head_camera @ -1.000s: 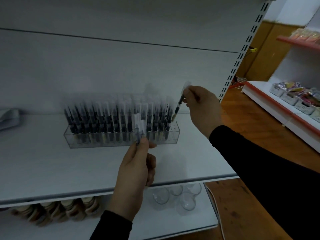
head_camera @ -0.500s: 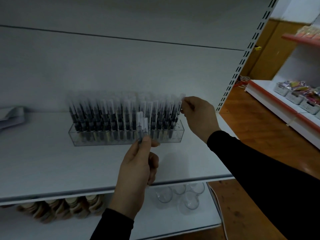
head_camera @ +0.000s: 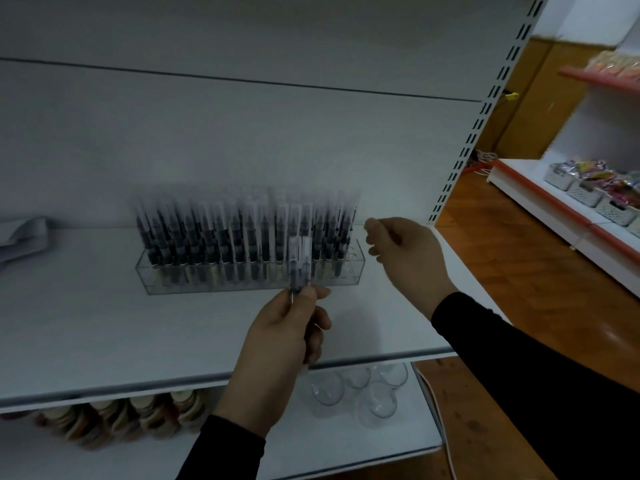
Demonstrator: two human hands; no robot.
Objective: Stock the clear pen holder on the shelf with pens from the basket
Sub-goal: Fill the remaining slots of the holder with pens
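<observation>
A clear pen holder (head_camera: pixel 353 271) stands on the white shelf (head_camera: pixel 104 334), packed with several upright dark pens with pale caps (head_camera: pixel 221 233). My left hand (head_camera: pixel 287 337) is just in front of the holder and pinches two pens (head_camera: pixel 300 261) that point upward. My right hand (head_camera: pixel 405 254) hovers just right of the holder's right end, fingers loosely curled, holding nothing. The basket is not in view.
A grey cloth (head_camera: pixel 20 237) lies at the shelf's left. On the lower shelf are clear glass bowls (head_camera: pixel 360 393) and stacked round items (head_camera: pixel 131 417). A slotted upright (head_camera: pixel 485 116) bounds the shelf; another rack with baskets of goods (head_camera: pixel 595 195) stands right.
My right hand lowered its pen into the right end of the holder, let go and drew back to the right. My left hand kept holding its pens.
</observation>
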